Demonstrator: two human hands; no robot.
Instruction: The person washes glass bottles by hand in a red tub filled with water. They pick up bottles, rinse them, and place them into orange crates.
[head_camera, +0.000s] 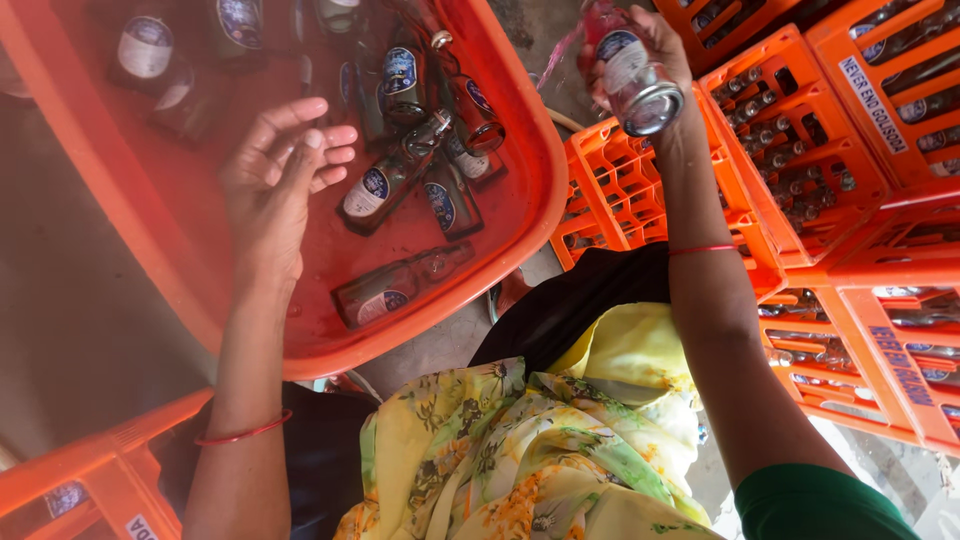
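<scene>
My left hand (280, 175) hovers open over a large orange tub (520, 215) of water, fingers apart, just left of a labelled glass bottle (385, 185) lying in it. Several more bottles lie submerged around it, one (400, 285) near the tub's near rim. My right hand (655, 50) is raised above an orange crate (610, 200) and grips a clear labelled glass bottle (635, 75) with its base toward the camera.
Orange plastic crates (800, 130) holding several bottles stand stacked at the right. Another orange crate (90, 480) sits at the lower left. My lap, covered in yellow floral cloth (520, 450), fills the bottom centre. Bare grey floor lies left of the tub.
</scene>
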